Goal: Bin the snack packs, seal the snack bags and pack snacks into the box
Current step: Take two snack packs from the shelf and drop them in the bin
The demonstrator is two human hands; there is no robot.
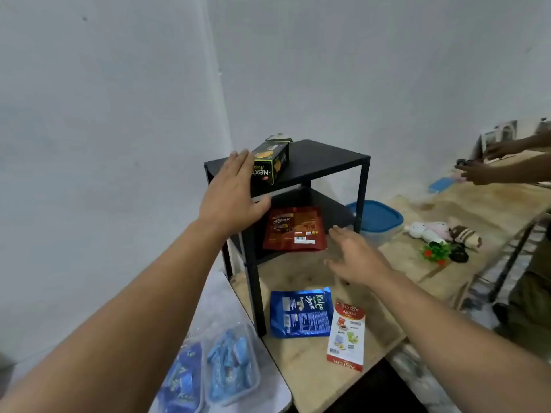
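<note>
In the head view, the left hand (231,190) is spread flat beside the black snack box (270,162) on the black shelf (325,158), mid frame. The right hand (353,256) is spread above the table (313,371). A red bag (295,229) lies under the shelf top. A blue bag (301,314) and a white pack (347,335) lie lower down.

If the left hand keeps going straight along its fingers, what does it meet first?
Most likely the black Nextar box standing on the shelf's top. The left hand is open, fingertips right beside the box's near side; depth is unclear, so contact can't be confirmed.
</note>
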